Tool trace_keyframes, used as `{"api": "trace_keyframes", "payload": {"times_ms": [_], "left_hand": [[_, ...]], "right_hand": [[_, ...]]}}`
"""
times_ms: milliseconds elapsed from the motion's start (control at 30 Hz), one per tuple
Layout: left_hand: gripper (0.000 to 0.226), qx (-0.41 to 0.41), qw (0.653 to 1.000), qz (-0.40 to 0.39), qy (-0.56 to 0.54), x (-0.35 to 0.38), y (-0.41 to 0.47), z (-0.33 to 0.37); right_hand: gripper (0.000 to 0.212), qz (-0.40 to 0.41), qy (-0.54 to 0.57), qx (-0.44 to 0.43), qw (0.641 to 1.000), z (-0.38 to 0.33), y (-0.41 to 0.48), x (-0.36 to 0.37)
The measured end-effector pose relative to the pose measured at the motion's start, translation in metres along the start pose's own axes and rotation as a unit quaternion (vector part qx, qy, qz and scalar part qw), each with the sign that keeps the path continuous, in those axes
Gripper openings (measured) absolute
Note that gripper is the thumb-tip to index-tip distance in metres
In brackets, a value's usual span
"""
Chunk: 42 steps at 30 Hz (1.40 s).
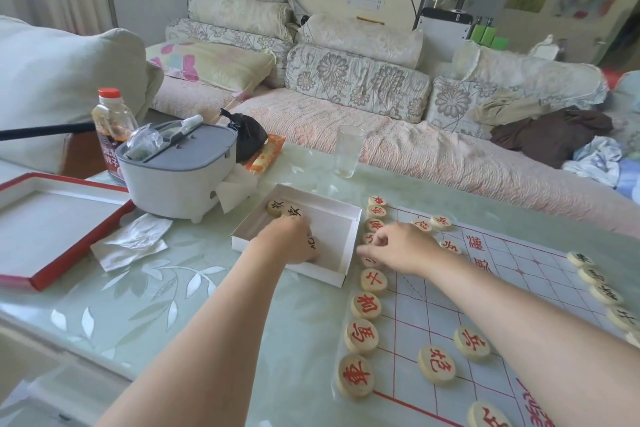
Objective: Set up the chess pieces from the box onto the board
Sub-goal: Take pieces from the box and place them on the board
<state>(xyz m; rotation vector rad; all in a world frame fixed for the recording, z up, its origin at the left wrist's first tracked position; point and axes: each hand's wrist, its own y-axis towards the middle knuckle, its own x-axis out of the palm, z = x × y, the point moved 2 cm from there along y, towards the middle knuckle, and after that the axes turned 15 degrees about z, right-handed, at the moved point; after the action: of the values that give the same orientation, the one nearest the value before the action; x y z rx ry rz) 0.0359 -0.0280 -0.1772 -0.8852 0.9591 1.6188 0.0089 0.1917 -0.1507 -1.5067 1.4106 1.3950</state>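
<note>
The left hand (294, 239) is lowered into the open white box (350, 229), which lies on the worktop (207, 288) just beside the board's (485, 295) left edge. Its fingers are curled down over a black-lettered piece (312, 243), which appears to be gripped, though most of the piece is hidden under the hand. Two more black-lettered pieces (284, 209) are seen touching each other in the box's far left corner.

The right hand (398, 248) is held over the board's left edge with its fingers bent towards the row of red-lettered pieces (365, 305) lined along that edge. Whether a piece is pinched between them cannot be told, as the fingertips are turned away. Further red-lettered pieces are set one and two lines in from the row, and a row of black-lettered pieces (604, 293) is ranged along the opposite edge.

To the left, the red box lid (52, 229) is laid upside down, with a crumpled tissue (133, 239) and a white lidded container (180, 170) near it. A clear glass (348, 151) is stood beyond the box.
</note>
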Motion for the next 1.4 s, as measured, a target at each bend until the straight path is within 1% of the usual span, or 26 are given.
{"api": "trace_keyframes", "payload": {"times_ms": [67, 133, 200, 267, 300, 367, 500, 667, 700, 800, 900, 1000, 1167, 1300, 1400], "left_hand": [[0.032, -0.001, 1.000, 0.018, -0.008, -0.003, -0.002, -0.003], [0.029, 0.003, 0.999, 0.042, -0.003, -0.010, -0.003, -0.005], [0.026, -0.007, 0.997, 0.077, -0.009, -0.019, -0.002, -0.010], [0.026, -0.035, 0.993, 0.105, -0.032, -0.031, 0.000, -0.019], [0.026, -0.039, 0.991, 0.120, -0.039, -0.036, 0.001, -0.025], [0.029, -0.030, 0.988, 0.144, -0.044, -0.045, 0.000, -0.035], [0.017, -0.052, 0.982, 0.163, -0.081, -0.046, 0.000, -0.052], [0.023, -0.055, 0.980, 0.171, -0.085, -0.044, 0.002, -0.063], [0.023, -0.055, 0.980, 0.173, -0.081, -0.044, 0.003, -0.064], [0.022, -0.054, 0.981, 0.171, -0.074, -0.044, 0.006, -0.067], [0.021, -0.058, 0.981, 0.166, -0.077, -0.044, 0.007, -0.065], [0.022, -0.053, 0.983, 0.163, -0.067, -0.041, 0.009, -0.062], [0.020, -0.032, 0.983, 0.167, -0.064, -0.038, 0.005, -0.045], [0.015, -0.022, 0.984, 0.160, -0.076, -0.033, -0.002, -0.018], [0.019, -0.001, 0.982, 0.166, -0.096, -0.027, -0.007, 0.015]], "right_hand": [[0.048, 0.049, -0.017, 0.002, 0.999, -0.011, 0.006, -0.003], [0.045, 0.084, 0.000, -0.005, 0.996, -0.028, 0.015, -0.003], [0.032, 0.087, 0.012, -0.037, 0.995, -0.049, 0.027, 0.001], [0.011, 0.077, 0.020, -0.068, 0.994, -0.069, 0.039, 0.010], [0.005, 0.069, 0.027, -0.079, 0.994, -0.078, 0.045, 0.016], [0.017, 0.053, 0.030, -0.094, 0.994, -0.094, 0.056, 0.032], [0.048, 0.034, 0.037, -0.082, 0.995, -0.122, 0.071, 0.060], [0.067, 0.020, 0.030, -0.075, 0.997, -0.141, 0.082, 0.082], [0.065, 0.016, 0.032, -0.073, 0.997, -0.144, 0.085, 0.084], [0.049, 0.002, 0.004, -0.077, 0.997, -0.153, 0.094, 0.087], [0.043, -0.004, -0.024, -0.069, 0.997, -0.159, 0.099, 0.087], [0.047, -0.008, -0.008, -0.053, 0.999, -0.154, 0.097, 0.083], [0.054, 0.016, 0.005, -0.069, 0.997, -0.128, 0.081, 0.058], [0.054, 0.044, 0.016, -0.056, 0.997, -0.087, 0.067, 0.026], [0.056, 0.059, 0.018, -0.031, 0.998, -0.046, 0.049, -0.003]]}}
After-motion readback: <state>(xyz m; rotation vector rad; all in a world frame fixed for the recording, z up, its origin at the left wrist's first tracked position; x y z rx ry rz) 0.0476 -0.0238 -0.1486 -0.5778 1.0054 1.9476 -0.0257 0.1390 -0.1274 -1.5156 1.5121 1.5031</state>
